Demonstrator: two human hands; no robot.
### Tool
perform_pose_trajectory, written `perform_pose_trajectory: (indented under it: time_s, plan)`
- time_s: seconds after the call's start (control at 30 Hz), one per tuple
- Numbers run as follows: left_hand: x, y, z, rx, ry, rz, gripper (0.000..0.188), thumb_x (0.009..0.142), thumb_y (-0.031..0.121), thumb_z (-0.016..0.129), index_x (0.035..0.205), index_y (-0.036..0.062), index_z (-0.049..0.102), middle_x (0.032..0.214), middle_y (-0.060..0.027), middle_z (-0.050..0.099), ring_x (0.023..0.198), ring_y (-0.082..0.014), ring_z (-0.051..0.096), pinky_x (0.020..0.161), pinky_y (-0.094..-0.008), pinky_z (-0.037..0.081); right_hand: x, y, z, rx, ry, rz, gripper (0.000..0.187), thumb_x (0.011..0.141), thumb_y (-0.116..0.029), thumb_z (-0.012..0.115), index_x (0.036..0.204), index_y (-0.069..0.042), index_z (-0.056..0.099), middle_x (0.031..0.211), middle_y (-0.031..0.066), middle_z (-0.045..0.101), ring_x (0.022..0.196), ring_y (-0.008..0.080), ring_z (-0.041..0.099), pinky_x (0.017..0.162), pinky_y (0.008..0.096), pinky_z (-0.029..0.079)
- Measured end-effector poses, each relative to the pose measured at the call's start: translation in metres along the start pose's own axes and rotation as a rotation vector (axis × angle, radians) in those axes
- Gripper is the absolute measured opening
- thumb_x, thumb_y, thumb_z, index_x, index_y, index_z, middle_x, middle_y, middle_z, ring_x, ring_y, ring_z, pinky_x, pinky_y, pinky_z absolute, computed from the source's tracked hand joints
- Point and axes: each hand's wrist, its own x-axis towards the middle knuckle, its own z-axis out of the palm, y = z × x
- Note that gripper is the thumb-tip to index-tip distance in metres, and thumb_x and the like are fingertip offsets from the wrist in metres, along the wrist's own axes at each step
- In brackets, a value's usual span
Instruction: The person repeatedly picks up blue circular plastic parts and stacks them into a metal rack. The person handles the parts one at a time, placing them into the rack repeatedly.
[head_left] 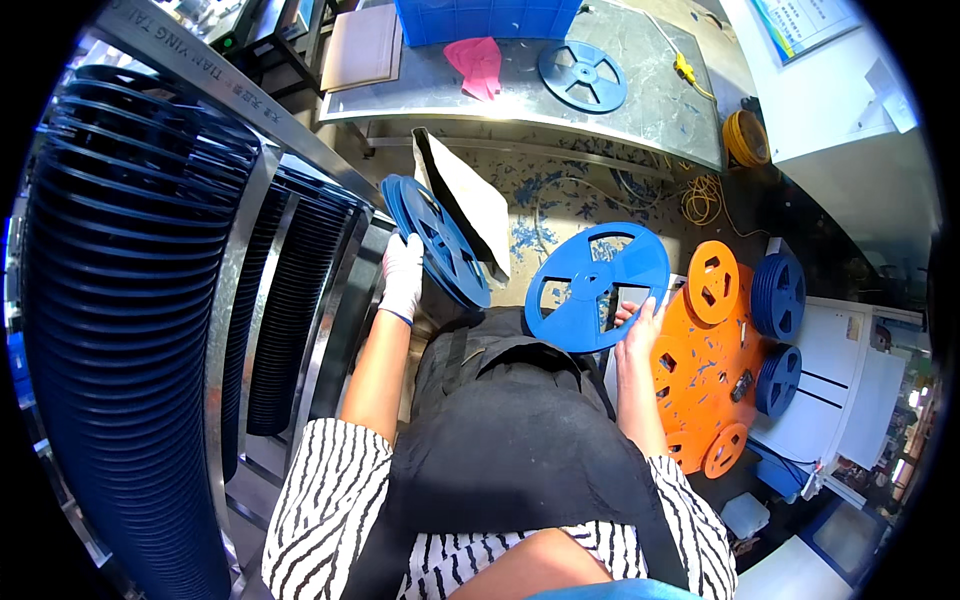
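Observation:
My left hand (pixel 402 275), in a white glove, grips the edge of a few blue reel discs (pixel 443 240) held together and tilted. In my bare right hand (pixel 640 328) is a single blue reel disc (pixel 642 262) with cut-out windows, its face turned up toward me. My fingers hold it at its near right rim, partly through one window. The two hands are apart, on either side of my dark apron (pixel 500 435). A pale, dark-edged open bag or box (pixel 470 195) stands just beyond the left discs.
Dense rows of dark blue discs (pixel 130 330) fill a metal rack on my left. At right, an orange turntable (pixel 705 385) carries orange discs (pixel 713 282) and stacks of blue discs (pixel 778 295). A grey table (pixel 650 100) ahead holds a blue bin (pixel 480 20), pink cloth (pixel 474 66) and another disc (pixel 609 95).

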Motion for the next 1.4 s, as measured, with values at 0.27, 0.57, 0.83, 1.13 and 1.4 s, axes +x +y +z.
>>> perform_pose_trajectory:
  time_s: [0.27,0.57,0.83,1.13,1.4]
  plan:
    - [0.043,0.011,0.027,-0.119,-0.108,-0.045,0.022,0.092,0.022,0.055,0.096,0.0005,0.058,0.084,-0.0070,0.062,0.067,-0.0137,0.056,0.059,-0.0300,0.048,0.025,-0.011,0.018,-0.061,-0.037,0.001,0.028,0.101,-0.033,0.041,0.122,-0.014,0.038,0.075,0.0081,0.059,0.055,0.0147,0.057,0.048,0.0263,0.047]
    - [0.021,0.016,0.001,-0.590,0.034,-0.324,0.025,0.097,0.020,0.050,0.114,0.0024,0.047,0.093,-0.0108,0.064,0.073,-0.0180,0.064,0.059,-0.0277,0.054,0.060,-0.048,0.046,-0.092,-0.125,-0.072,0.024,0.101,-0.033,0.041,0.112,-0.011,0.040,0.074,0.0087,0.059,0.055,0.0147,0.057,0.047,0.0257,0.046]
    - [-0.066,0.051,-0.024,-0.401,0.018,-0.204,0.023,0.096,0.010,0.050,0.115,-0.0027,0.046,0.091,-0.0123,0.065,0.076,-0.0158,0.064,0.073,-0.0270,0.053,0.078,-0.078,0.089,-0.102,-0.341,-0.126,0.023,0.101,-0.033,0.043,0.106,-0.011,0.043,0.070,0.0075,0.059,0.051,0.0128,0.056,0.044,0.0240,0.045]
    - [-0.140,0.088,-0.011,-0.605,0.185,-0.201,0.030,0.096,0.011,0.054,0.121,-0.0035,0.045,0.099,-0.0112,0.064,0.090,-0.0150,0.063,0.083,-0.0256,0.049,0.046,-0.049,0.162,-0.118,-0.866,0.055,0.031,0.098,-0.032,0.051,0.115,-0.007,0.044,0.072,0.0091,0.061,0.051,0.0137,0.059,0.044,0.0223,0.045]
    - [-0.162,0.109,0.046,-0.532,0.138,-0.216,0.025,0.093,0.015,0.061,0.113,0.0029,0.052,0.105,-0.0043,0.060,0.092,-0.0108,0.055,0.079,-0.0259,0.047,-0.062,-0.024,0.156,-0.795,-1.347,-0.395,0.037,0.086,-0.024,0.065,0.114,-0.002,0.053,0.098,0.0164,0.062,0.094,0.0300,0.064,0.081,0.0376,0.049]
